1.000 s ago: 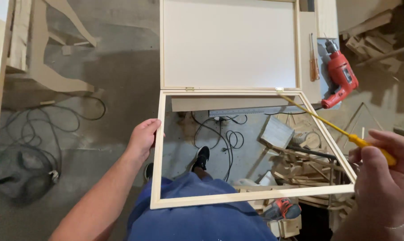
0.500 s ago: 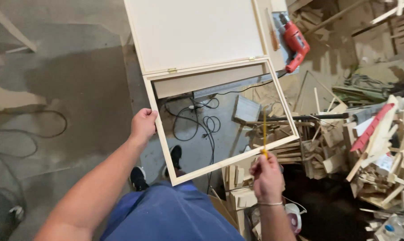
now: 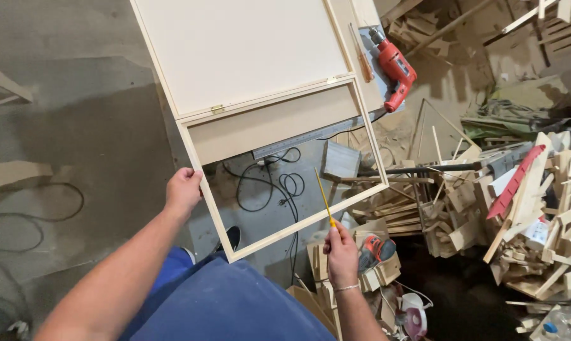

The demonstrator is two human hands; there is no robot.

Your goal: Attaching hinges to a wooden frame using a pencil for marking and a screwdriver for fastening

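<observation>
Head view: left hand (image 3: 183, 189) grips the left rail of the open wooden frame (image 3: 217, 215). Right hand (image 3: 342, 252), closed on a yellow pencil (image 3: 324, 197), sits just below the near rail, pencil pointing up across it.

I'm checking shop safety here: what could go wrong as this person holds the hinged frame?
The left hand alone grips the open wooden frame, so it could swing or strain the small hinge. The right hand holds a yellow screwdriver pointing up beside the frame; a slip might jab. Black cables underfoot could trip.
</observation>
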